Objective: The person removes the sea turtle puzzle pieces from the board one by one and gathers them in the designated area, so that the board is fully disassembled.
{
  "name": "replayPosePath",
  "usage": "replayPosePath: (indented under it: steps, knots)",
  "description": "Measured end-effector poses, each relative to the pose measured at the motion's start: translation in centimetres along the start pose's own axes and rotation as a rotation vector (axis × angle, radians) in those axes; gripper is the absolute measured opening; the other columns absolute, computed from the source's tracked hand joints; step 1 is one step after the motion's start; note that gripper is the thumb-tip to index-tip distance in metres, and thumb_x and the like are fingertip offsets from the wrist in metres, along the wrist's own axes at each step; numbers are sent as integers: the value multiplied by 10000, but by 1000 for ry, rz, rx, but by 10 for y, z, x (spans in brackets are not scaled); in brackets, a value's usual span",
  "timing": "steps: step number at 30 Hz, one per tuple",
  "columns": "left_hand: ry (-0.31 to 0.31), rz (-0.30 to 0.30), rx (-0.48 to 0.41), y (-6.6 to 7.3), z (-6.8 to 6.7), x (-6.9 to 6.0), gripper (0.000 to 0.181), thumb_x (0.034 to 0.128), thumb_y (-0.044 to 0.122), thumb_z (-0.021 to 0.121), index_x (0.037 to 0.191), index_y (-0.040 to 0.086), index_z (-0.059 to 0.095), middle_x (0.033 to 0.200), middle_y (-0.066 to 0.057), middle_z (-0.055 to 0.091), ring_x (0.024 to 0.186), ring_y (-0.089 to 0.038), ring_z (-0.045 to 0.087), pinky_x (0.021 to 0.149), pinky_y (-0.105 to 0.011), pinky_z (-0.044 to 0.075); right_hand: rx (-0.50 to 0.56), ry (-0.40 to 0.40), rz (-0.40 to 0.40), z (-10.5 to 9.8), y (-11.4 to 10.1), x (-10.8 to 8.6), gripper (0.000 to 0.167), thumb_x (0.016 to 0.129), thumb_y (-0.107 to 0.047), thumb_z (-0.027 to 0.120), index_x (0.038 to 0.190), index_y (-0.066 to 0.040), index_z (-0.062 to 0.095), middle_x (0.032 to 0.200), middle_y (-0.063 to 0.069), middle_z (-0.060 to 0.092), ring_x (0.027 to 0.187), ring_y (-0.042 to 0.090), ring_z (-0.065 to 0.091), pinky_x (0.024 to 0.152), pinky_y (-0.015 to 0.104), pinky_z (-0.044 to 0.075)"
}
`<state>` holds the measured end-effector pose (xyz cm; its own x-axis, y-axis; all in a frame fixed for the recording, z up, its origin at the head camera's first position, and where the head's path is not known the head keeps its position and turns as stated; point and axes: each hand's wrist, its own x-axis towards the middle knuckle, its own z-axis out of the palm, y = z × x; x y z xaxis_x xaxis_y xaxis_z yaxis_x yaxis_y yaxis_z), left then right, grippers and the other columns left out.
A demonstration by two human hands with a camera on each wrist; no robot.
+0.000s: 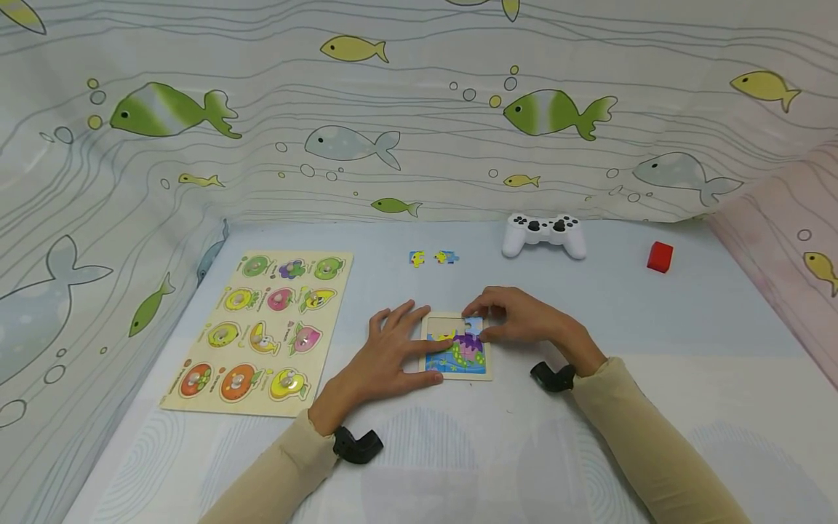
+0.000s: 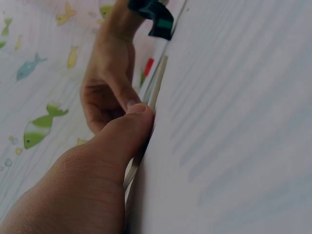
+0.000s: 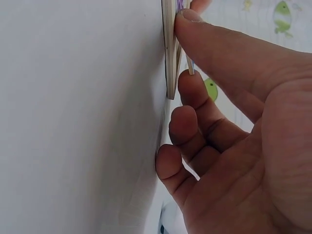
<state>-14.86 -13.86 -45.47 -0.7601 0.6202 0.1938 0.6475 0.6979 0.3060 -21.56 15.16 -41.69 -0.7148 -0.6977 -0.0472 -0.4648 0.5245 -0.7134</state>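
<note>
R hand (image 1: 524,316) pinches puzzle piece (image 1: 474,327) at board (image 1: 468,377), mid-frame; L hand (image 1: 395,353) fingers spread, no grip; prob. fitting step, next needs align & press

Even light in head view, dimmer wrist views, soft shadow on the tabletop (image 3: 73,122), blurry printed fish (image 3: 282,18)

Both sleeves (image 1: 635,429) are beige, the wrist devices (image 1: 358,445) black and bent
</note>
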Motion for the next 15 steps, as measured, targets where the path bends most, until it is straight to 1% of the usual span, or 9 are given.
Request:
replayPosePath:
  steps: [5, 11, 15]
  knots:
    - [6, 2, -6, 0, 0, 0, 529, 894, 641, 634, 1389, 458, 600, 1625, -106, 378, 1549, -390, 232, 1145, -649, 179, 13, 5, 3, -1, 1, 0, 380, 856, -142, 821, 1225, -133, 730, 1056, 22, 667, 924, 186, 534, 831, 318, 464]
    - [0, 2, 4, 0, 0, 0, 531, 894, 646, 630, 1393, 466, 592, 1626, -104, 375, 1549, -388, 233, 1147, -647, 182, 22, 22, -20, -2, 6, 0, 363, 852, -145, 825, 1206, -119, 749, 1019, 12, 677, 885, 187, 537, 796, 294, 469]
    - [-10, -5, 2, 0, -1, 0, 534, 894, 656, 621, 1393, 468, 591, 1628, -108, 372, 1552, -386, 225, 1150, -645, 177, 45, 39, 14, -3, 8, 1, 353, 866, -156, 814, 1214, -148, 754, 1002, -11, 664, 887, 189, 536, 794, 267, 466]
